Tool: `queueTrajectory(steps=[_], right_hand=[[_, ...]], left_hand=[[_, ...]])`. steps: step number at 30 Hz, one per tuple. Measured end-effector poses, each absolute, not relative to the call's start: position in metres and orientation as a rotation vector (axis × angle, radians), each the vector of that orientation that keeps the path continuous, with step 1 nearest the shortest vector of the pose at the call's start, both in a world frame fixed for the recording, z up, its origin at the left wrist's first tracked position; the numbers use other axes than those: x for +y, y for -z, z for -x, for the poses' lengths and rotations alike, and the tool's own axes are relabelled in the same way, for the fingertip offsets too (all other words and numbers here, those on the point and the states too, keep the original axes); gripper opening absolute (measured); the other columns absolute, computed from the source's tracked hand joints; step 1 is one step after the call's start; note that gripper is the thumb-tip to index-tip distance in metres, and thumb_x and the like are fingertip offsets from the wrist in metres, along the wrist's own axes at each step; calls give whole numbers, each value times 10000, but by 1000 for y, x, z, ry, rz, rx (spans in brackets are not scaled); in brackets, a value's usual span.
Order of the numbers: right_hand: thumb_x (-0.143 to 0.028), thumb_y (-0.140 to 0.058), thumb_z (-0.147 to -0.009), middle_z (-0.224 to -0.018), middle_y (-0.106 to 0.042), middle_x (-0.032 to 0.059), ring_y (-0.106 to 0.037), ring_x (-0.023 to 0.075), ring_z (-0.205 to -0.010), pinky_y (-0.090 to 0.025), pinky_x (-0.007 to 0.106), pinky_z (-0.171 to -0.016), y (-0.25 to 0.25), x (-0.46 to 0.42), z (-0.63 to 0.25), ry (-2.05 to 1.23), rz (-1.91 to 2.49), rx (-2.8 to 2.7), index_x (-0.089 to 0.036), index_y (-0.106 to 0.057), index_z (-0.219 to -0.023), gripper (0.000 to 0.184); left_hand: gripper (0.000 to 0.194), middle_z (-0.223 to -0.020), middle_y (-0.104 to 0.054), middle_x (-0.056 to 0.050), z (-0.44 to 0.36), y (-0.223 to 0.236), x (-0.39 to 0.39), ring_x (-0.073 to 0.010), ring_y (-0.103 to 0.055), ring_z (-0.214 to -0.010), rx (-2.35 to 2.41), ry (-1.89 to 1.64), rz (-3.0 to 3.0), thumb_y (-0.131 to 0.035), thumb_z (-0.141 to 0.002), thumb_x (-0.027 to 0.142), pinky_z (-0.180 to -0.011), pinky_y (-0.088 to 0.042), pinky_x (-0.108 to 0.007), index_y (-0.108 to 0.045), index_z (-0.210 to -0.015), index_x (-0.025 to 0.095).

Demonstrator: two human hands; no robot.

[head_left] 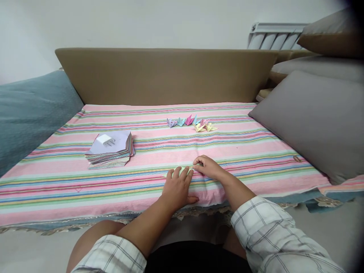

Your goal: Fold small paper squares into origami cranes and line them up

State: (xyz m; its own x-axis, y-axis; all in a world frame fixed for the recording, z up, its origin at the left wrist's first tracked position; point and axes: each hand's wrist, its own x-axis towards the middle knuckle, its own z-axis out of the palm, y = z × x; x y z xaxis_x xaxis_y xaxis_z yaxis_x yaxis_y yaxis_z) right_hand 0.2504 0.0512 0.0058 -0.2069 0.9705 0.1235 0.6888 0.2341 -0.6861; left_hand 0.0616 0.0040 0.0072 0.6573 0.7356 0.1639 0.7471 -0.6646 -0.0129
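A small piece of pale green folded paper (182, 170) lies on the striped cloth in front of me, mostly covered by my fingers. My left hand (176, 189) rests palm down over it, fingers stretched out and a little apart, thumb to the right. At the paper's right end, my right hand (209, 167) has its thumb and index finger pinched on the edge. Farther back stands a group of several folded paper cranes (189, 120) in purple, blue, pink and yellow.
A stack of coloured paper sheets (125, 141) lies at left, with a white plug adapter (104, 139) on top. Striped cloth (71, 185) covers the seat. Grey cushions (309, 117) are piled at right, and a small brown item (297, 159) lies near them.
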Motion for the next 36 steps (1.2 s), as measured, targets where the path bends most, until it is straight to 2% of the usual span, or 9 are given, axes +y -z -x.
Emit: queueTrajectory(steps=[8, 11, 13, 15, 18, 21, 25, 29, 36], right_hand=[[-206, -591, -757, -853, -592, 44, -526, 189, -857, -415, 347, -816, 4, 50, -240, -418, 1634, -2005, -189, -609, -781, 35], [-180, -488, -812, -854, -604, 57, -545, 196, -861, -434, 363, -822, 3, 43, -234, -375, 1582, -1848, -182, -598, -823, 111], [-197, -406, -861, -951, -611, 74, -555, 195, -934, -439, 369, -863, 1, 33, -230, -375, 1451, -1725, -181, -580, -958, 200], [-229, -367, -895, -1149, -570, 75, -527, 180, -1067, -422, 358, -932, 1, 22, -224, -512, 1248, -1761, -209, -489, -1166, 299], [-267, -366, -907, -1372, -406, 89, -410, 184, -1236, -361, 375, -1021, 3, 8, -216, -665, 1093, -1929, -221, -267, -1366, 471], [-333, -389, -901, -1456, -269, 117, -300, 215, -1313, -309, 430, -1059, 7, 5, -213, -645, 1081, -2088, -202, -78, -1432, 629], [-445, -339, -909, -1475, -215, 135, -240, 233, -1340, -302, 452, -1063, 12, 8, -212, -530, 1069, -2212, -177, 23, -1441, 697], [-558, -284, -889, -1461, -234, 172, -225, 258, -1344, -280, 478, -1069, 15, 8, -207, -361, 1097, -2327, -128, -5, -1443, 755], [-643, -308, -836, -1428, -292, 203, -234, 285, -1338, -257, 480, -1075, 14, 4, -200, -147, 1187, -2472, -71, -262, -1397, 802]], left_hand=[[930, -1414, -364, -93, -62, -4, 3, -347, -302, -1247, -1261, 215, 2788, -590, -613, 678, -1007, -216, -516, -329, -1365, 196], [921, -1429, -340, -92, -61, -4, 3, -343, -290, -1265, -1272, 190, 2804, -568, -630, 681, -1015, -203, -527, -314, -1373, 199], [920, -1437, -327, -94, -61, -4, 3, -344, -284, -1274, -1282, 179, 2819, -561, -637, 681, -1022, -196, -531, -306, -1377, 197], [902, -1436, -329, -95, -61, -4, 3, -345, -280, -1279, -1289, 185, 2837, -564, -641, 675, -1030, -188, -528, -326, -1367, 196], [878, -1424, -350, -95, -61, -4, 3, -348, -280, -1281, -1292, 239, 2866, -594, -628, 657, -1038, -183, -524, -365, -1342, 200], [907, -1400, -381, -104, -57, -3, 5, -354, -295, -1277, -1312, 328, 2889, -647, -596, 622, -1041, -196, -518, -351, -1342, 199], [868, -1393, -384, -126, -46, 1, 7, -294, -307, -1295, -1258, 428, 2948, -644, -644, 534, -1064, -222, -448, -306, -1349, 155], [879, -1424, -334, -146, -34, 2, 5, -280, -239, -1336, -1200, 387, 2926, -610, -682, 530, -1091, -161, -460, -248, -1376, 128], [843, -1443, -292, -158, -15, 0, -2, -304, -218, -1344, -1125, 230, 2863, -653, -661, 497, -1087, -179, -466, -318, -1352, 149]])
